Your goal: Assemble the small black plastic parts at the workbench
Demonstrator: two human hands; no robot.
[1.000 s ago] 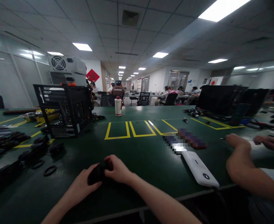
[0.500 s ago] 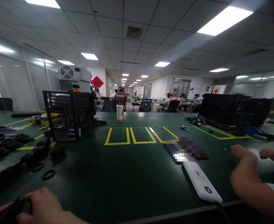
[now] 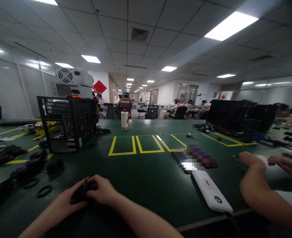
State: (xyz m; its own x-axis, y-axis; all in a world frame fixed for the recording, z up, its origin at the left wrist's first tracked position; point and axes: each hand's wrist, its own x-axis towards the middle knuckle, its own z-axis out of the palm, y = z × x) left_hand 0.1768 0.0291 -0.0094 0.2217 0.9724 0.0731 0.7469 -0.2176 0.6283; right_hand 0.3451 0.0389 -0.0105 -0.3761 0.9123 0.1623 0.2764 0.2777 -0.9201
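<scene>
Left hand (image 3: 63, 203) and right hand (image 3: 102, 191) both closed around a small black part (image 3: 79, 194), near the front edge of the green worktop (image 3: 136, 185), black ring (image 3: 44, 196) to its left, white device (image 3: 208, 186) lying right along that edge.

The green tabletop (image 3: 146, 178) looks smooth and faintly glossy, the fan-grilled box (image 3: 73, 78) bare metal.

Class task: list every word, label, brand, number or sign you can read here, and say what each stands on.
"PUMPKIN": on a brown shirt in the background.
Red diamond sign: marking too blurred to read.
White device: markings too blurred to read.
White bottle: any print is too small to read.
</scene>
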